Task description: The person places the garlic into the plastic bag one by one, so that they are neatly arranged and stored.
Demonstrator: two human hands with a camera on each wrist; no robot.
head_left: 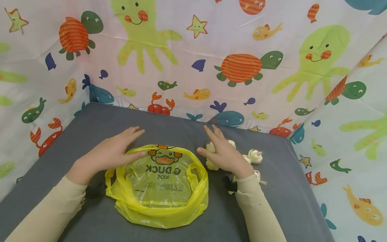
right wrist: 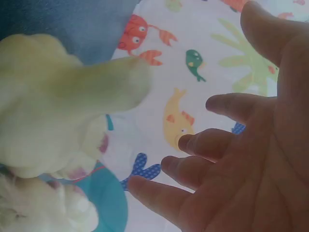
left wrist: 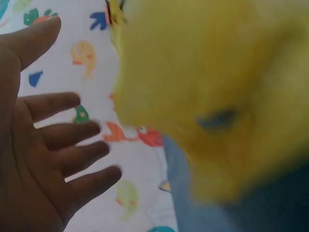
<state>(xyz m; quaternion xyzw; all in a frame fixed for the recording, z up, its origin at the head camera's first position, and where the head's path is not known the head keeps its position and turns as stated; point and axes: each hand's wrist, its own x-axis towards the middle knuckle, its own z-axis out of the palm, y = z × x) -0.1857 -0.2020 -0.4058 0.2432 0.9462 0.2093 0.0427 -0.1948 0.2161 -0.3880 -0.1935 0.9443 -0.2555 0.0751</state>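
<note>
A yellow see-through plastic bag [head_left: 169, 216] with a printed duck lies on the grey table, its mouth spread wide in a ring. Beside its left rim is my left hand [head_left: 109, 152], fingers straight and holding nothing; the left wrist view shows the empty palm next to blurred yellow plastic. My right hand [head_left: 225, 154] hovers over several garlic bulbs [head_left: 255, 156] to the right of the bag, hiding part of them. Its fingers [right wrist: 193, 145] are extended and spread, with a garlic bulb [right wrist: 53, 106] close by in the right wrist view.
A grey cloth-covered table [head_left: 163, 126] extends around the bag and bulbs. Fabric walls [head_left: 181, 40] printed with sea animals rise behind it and at both sides. A small black item [head_left: 229, 184] shows at the right wrist.
</note>
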